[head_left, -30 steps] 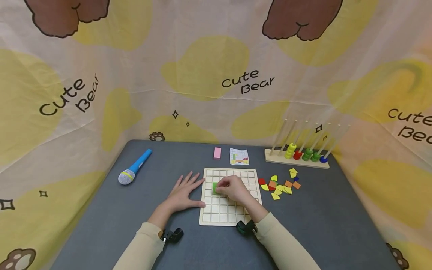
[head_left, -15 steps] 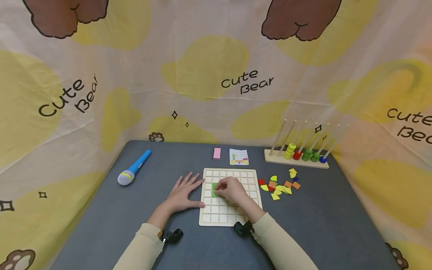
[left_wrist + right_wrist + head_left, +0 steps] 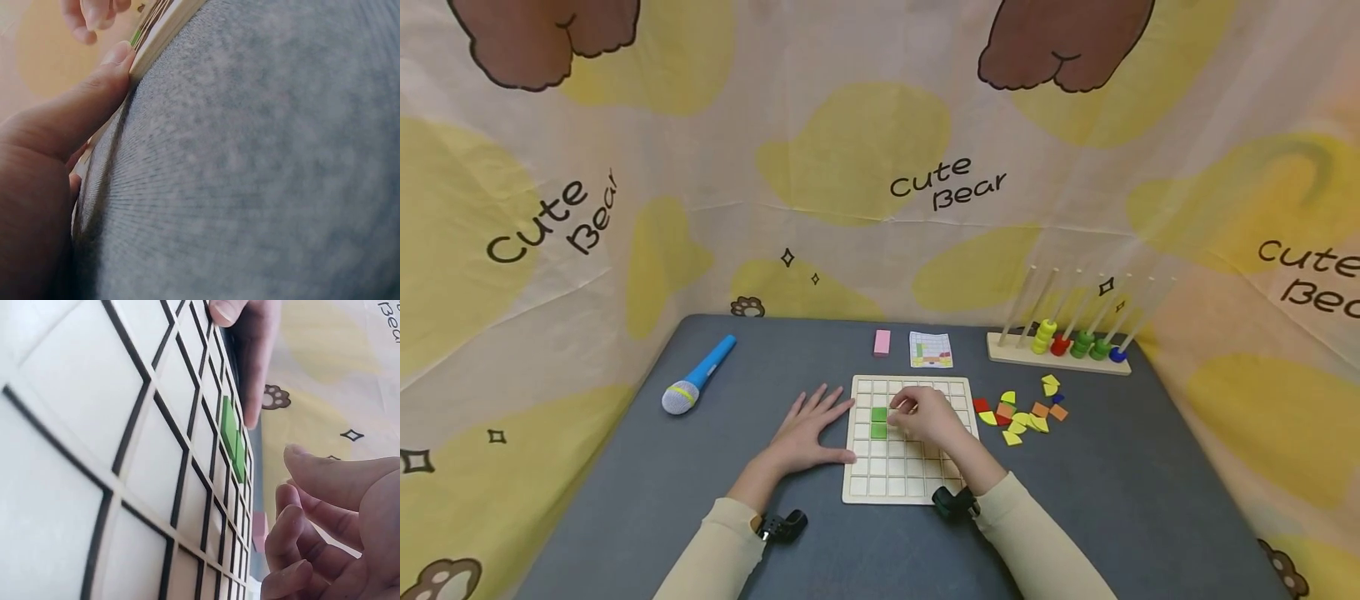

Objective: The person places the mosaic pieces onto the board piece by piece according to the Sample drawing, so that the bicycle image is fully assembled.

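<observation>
A pale wooden board with a grid of square cells lies on the grey table. Two green square tiles sit in neighbouring cells, one behind the other, left of the board's middle. My right hand hovers just right of them; the right wrist view shows its thumb and bent fingers apart, with nothing between them. With fingers spread, my left hand rests at the board's left side. Its thumb touches the board's edge in the left wrist view.
Loose yellow, red, orange and blue pieces lie right of the board. Behind it are a pink block and a pattern card. A bead rack stands at the back right, a toy microphone at the left.
My right hand has let go of the green tile and moved a little to the right, uncovering both green tiles. The left hand has stayed at the board's left edge.
</observation>
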The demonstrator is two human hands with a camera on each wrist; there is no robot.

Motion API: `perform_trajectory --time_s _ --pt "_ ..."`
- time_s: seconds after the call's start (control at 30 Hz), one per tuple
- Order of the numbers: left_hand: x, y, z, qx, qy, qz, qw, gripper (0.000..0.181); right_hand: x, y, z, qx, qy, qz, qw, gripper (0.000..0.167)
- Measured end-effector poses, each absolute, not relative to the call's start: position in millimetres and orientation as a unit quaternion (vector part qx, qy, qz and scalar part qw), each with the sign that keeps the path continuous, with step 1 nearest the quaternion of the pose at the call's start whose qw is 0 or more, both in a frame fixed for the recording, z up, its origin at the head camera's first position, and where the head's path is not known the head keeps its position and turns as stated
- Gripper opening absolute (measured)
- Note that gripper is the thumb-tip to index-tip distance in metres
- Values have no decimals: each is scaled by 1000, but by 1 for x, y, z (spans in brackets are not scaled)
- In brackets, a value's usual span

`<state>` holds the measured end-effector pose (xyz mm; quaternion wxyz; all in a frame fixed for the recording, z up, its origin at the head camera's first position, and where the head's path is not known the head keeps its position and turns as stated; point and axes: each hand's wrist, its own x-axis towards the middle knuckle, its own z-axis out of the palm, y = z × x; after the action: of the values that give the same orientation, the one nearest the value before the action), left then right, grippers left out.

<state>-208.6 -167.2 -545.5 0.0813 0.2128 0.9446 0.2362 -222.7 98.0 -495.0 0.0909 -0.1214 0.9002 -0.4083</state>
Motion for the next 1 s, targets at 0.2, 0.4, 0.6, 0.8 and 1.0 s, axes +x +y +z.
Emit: perform_trajectory --time_s 0.2,0.4,0.6,0.8,1.0 --pt "-208 -167 -545 220 943 237 77 101 -221 114 -490 -100 903 -410 84 15" --pt "-208 -167 -544 221 943 238 75 101 -224 137 -491 -74 903 -419 62 15" --pt "-208 -168 -544 221 943 237 72 101 -229 160 -489 -53 901 -427 55 17" --pt "-208 -167 -544 219 943 240 74 100 -233 183 -488 -38 909 -413 42 20" --pt "-209 -167 -544 220 942 241 74 100 -238 209 -485 -7 915 -402 38 25"
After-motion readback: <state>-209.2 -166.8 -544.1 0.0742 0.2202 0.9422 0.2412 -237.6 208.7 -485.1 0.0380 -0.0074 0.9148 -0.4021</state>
